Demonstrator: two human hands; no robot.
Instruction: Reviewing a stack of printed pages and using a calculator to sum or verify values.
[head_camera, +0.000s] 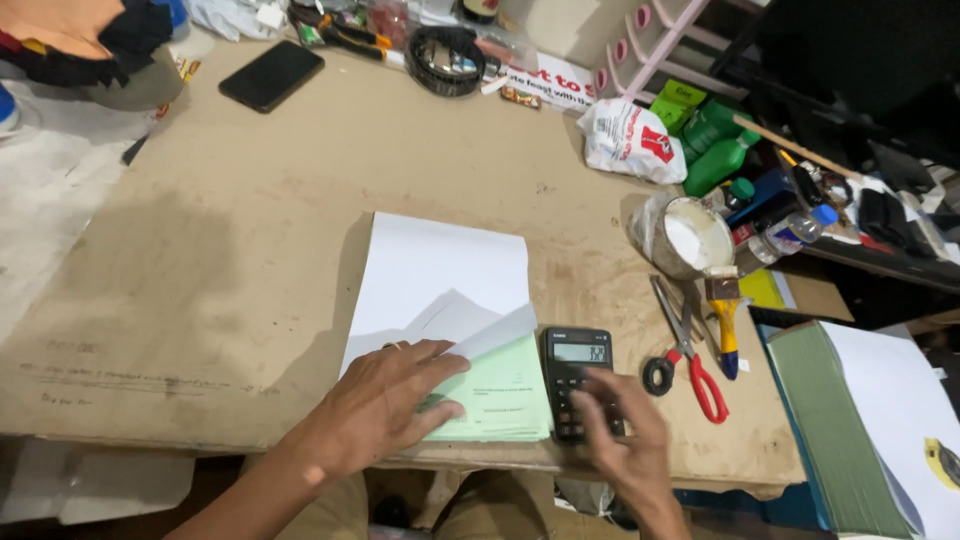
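Observation:
A stack of white paper (440, 270) lies on the brown worktable (250, 250), with pale green sheets (500, 395) showing under a lifted white corner at its near right. My left hand (385, 400) rests flat on the stack and holds that white corner up with the fingers. A black calculator (582, 380) sits just right of the green sheets. My right hand (620, 430) hovers over its keypad, fingers spread and slightly blurred, touching or nearly touching the keys.
Red-handled scissors (688, 362) and a yellow-handled brush (725, 320) lie right of the calculator. Behind them stand a tub of white paste (695, 235), green bottles (715, 150) and a white bag (630, 140). A black phone (272, 75) lies far left. A green folder (835, 430) sits at right.

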